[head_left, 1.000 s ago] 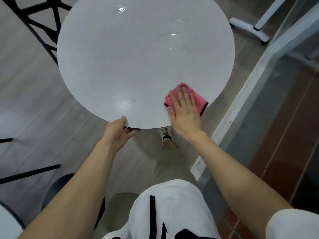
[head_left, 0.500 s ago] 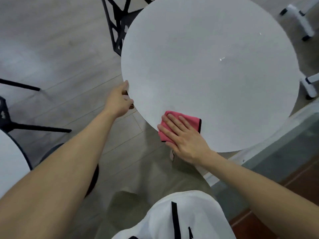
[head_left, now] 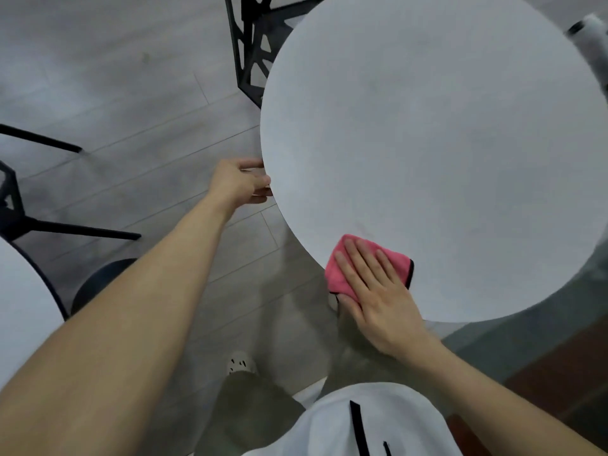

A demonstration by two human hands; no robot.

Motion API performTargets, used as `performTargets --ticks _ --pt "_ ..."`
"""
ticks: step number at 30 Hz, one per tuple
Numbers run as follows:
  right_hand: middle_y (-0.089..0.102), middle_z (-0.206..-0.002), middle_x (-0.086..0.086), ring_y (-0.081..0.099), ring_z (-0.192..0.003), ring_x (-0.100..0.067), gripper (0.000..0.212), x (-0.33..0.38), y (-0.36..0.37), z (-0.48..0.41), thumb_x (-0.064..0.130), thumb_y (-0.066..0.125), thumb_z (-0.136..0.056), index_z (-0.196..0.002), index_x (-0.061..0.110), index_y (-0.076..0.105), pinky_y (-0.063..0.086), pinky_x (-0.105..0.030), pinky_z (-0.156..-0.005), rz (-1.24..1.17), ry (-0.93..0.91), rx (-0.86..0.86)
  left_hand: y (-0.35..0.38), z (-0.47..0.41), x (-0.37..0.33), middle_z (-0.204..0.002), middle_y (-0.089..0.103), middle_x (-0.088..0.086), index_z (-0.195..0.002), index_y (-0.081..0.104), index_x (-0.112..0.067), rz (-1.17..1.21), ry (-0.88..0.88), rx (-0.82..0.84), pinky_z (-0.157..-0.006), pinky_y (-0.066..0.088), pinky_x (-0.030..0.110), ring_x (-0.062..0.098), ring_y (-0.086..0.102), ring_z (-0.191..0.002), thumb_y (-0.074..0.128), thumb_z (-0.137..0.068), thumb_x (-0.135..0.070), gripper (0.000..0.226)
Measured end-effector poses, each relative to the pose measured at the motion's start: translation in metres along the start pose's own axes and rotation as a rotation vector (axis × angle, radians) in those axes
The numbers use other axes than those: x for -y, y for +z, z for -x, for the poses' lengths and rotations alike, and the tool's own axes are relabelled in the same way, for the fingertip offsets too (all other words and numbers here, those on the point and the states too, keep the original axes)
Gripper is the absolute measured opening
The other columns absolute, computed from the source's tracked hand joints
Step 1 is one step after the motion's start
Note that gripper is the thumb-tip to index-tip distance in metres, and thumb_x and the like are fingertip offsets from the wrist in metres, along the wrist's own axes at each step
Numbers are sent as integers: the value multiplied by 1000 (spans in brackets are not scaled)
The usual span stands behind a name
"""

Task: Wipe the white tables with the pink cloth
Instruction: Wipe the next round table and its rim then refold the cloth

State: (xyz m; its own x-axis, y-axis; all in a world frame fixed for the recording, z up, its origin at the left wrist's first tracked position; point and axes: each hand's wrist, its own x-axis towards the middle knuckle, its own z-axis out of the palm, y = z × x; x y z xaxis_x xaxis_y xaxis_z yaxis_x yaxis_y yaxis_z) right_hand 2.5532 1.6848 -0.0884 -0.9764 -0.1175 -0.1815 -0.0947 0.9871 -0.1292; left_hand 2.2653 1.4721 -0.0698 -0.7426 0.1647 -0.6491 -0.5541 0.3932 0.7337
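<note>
Mid-wipe: the right hand (head_left: 378,294), grip open and flat, presses the pink cloth (head_left: 340,276) on the near edge of the round white desk (head_left: 427,143). The left hand (head_left: 238,184) grips its left rim. Next, I think: sweep the cloth far across.

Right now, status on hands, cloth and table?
Left hand grips table edge. Right hand flat on cloth at near rim. Chair behind table, not blocking.

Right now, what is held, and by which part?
The left hand holds the round white table by its left rim. The right hand only presses flat on the pink cloth.
</note>
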Motion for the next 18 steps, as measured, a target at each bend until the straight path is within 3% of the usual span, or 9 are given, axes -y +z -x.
performTargets --ticks 5,9,12,15,18 --pt "-7 -182 -1 -6 -168 -19 75 12 -11 -67 58 31 -114 -174 23 2 6 -48 -137 -4 0 4 10 -7 0 -93 74 8 -142 67 -2 116 17 -23 -76 66 33 16 75 -68 67 -103 6 39" --pt "4 -182 -3 0 -168 -19 76 21 -31 -179 60 36 -111 -173 21 15 5 -46 -137 -55 -129 -44 7 -1 2 -96 77 5 -139 70 -6 200 9 -2 -66 65 28 13 77 -69 58 -109 3 33" --pt "11 -181 0 4 -168 -16 75 11 -48 -240 60 36 -110 -173 22 21 7 -46 -136 -57 -223 -61 7 12 10 -104 80 9 -131 73 -10 359 -43 1 -80 67 31 20 78 -89 50 -113 -1 30" --pt "8 -182 3 2 -168 -14 73 -21 -65 -290 61 29 -110 -173 25 17 4 -45 -136 -40 -275 -46 15 26 20 -124 78 17 -137 63 -3 570 -115 -67 -101 64 42 31 78 -110 51 -112 -3 27" --pt "5 -182 1 0 -168 -16 74 -50 -84 -339 60 24 -110 -174 24 12 2 -46 -137 -40 -233 -27 32 45 29 -122 81 10 -142 61 -17 485 -88 -32 -94 67 44 30 79 -110 64 -108 -7 36"
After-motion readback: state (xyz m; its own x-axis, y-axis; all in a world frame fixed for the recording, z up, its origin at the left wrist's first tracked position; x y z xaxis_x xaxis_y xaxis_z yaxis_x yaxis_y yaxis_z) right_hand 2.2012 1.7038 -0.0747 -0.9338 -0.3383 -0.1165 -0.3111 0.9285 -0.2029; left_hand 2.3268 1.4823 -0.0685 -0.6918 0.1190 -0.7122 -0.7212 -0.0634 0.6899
